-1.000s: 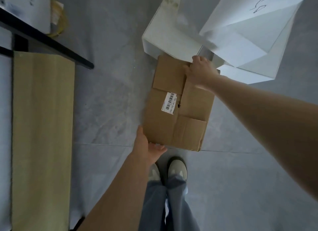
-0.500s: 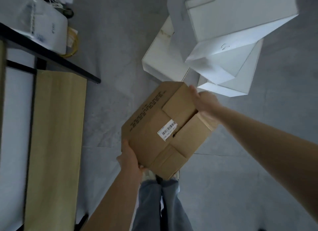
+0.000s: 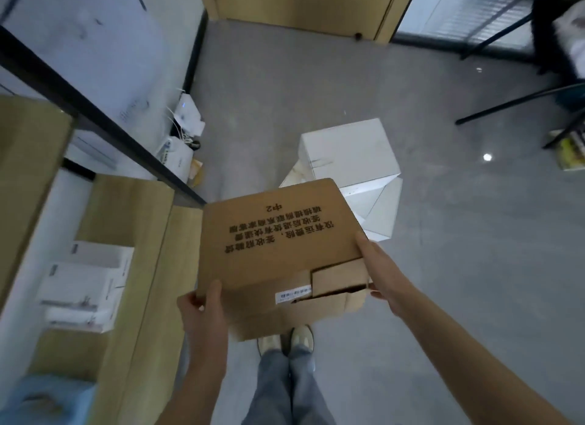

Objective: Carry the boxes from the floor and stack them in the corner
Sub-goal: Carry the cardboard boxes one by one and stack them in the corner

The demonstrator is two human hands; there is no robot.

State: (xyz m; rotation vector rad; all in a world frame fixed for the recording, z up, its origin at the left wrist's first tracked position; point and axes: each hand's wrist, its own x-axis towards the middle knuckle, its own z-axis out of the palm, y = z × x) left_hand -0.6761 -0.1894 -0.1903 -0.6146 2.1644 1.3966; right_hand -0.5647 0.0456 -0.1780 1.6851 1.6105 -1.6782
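A brown cardboard box (image 3: 272, 244) with dark printed lettering and a white barcode label is held up off the floor in front of me. My left hand (image 3: 202, 310) grips its near left corner, thumb on top. My right hand (image 3: 380, 269) clasps its right side next to a loose flap. Behind the box, white boxes (image 3: 348, 152) sit piled on the grey floor, one on top of others, partly hidden by the brown box.
A wooden shelf unit (image 3: 133, 266) with a black frame stands at the left, holding small white cartons (image 3: 85, 285). Cables and white devices (image 3: 183, 127) lie by the wall. A wooden door (image 3: 300, 3) is ahead. Black chair legs (image 3: 519, 104) at the right.
The brown box has been lifted from the floor to waist height and tilted so its printed side faces up. My view has risen from the floor toward the room.
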